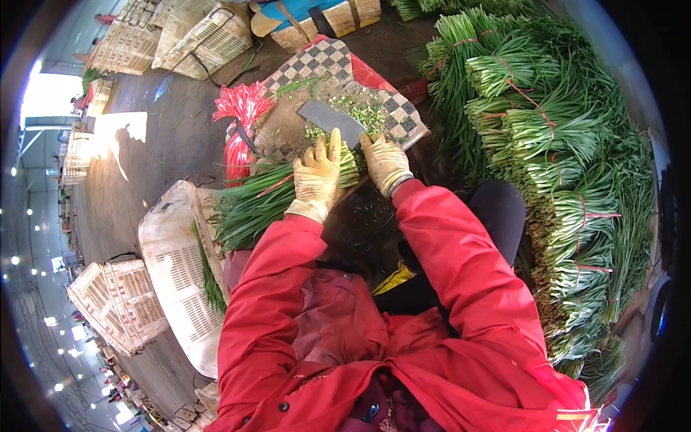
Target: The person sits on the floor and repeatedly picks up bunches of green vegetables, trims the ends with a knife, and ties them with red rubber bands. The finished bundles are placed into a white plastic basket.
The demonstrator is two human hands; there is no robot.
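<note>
A yellowish-gloved left hand, my left hand [317, 175], lies over a bundle of garlic chives [256, 197] and presses it at the stem end. A red tie [275, 185] runs around that bundle. My right hand [386, 162], gloved too, is closed at the near end of a cleaver [330, 119]; its handle is hidden by the fingers. The blade lies flat over a checkered mat [318, 63] just beyond the stem ends. Chopped stem bits [372, 112] are scattered beside the blade.
Red-and-white tie strips [240, 105] hang at the mat's left. Tied garlic chives [561, 178] are piled along the right. A white plastic crate [173, 270] holding some green leaves stands at my left, with other crates [124, 302] behind it. More crates [205, 46] stand far left.
</note>
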